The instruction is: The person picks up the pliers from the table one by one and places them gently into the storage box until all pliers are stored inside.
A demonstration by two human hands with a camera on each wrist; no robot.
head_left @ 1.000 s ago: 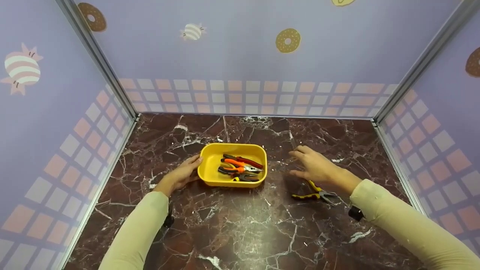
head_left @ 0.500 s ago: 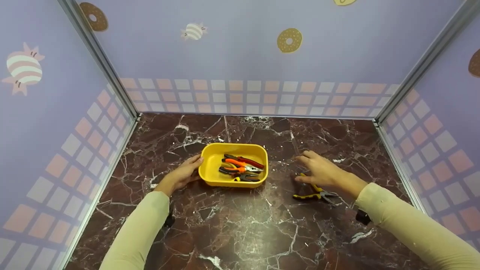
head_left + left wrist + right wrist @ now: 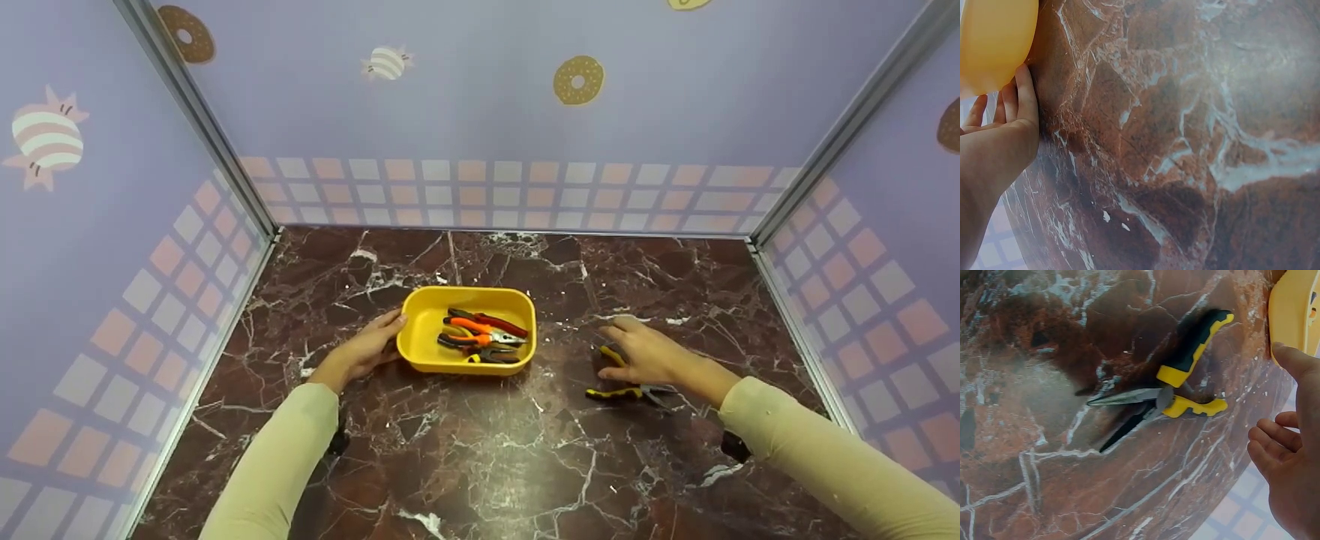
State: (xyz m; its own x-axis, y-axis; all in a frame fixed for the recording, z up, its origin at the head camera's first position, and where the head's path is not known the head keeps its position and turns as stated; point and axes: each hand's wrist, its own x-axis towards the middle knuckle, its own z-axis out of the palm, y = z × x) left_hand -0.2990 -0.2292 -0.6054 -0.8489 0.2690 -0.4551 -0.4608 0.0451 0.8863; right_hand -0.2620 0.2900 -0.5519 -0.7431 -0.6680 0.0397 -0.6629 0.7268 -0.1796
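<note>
A yellow plastic bin (image 3: 424, 365) stands mid-table, and my left hand (image 3: 360, 351) rests against its left side. In the left wrist view, the fingers (image 3: 1026, 95) lie fairly straight along the bin wall (image 3: 1002, 45). Inside the bin lie orange-and-black handled pliers (image 3: 469, 336), a red-handled tool (image 3: 502, 325) and a partly covered black-and-yellow tool (image 3: 495, 355). To the right, my right hand (image 3: 658, 358) hovers over long-nose pliers (image 3: 616, 393) with black-and-yellow handles. Seen from the right wrist, these pliers (image 3: 1168, 398) lie spread on the table, apart from the loosely bent fingers.
The table (image 3: 480, 465) has a dark red marble pattern with white veins. Lilac panels with checks and sweets stand at the back (image 3: 480, 120), left (image 3: 97, 225) and right (image 3: 892, 247), joined by metal corner posts (image 3: 832, 127).
My right hand has moved slightly right and toward me, now covering more of the long-nose pliers. My left hand stays at the bin, and the tools lie as before.
</note>
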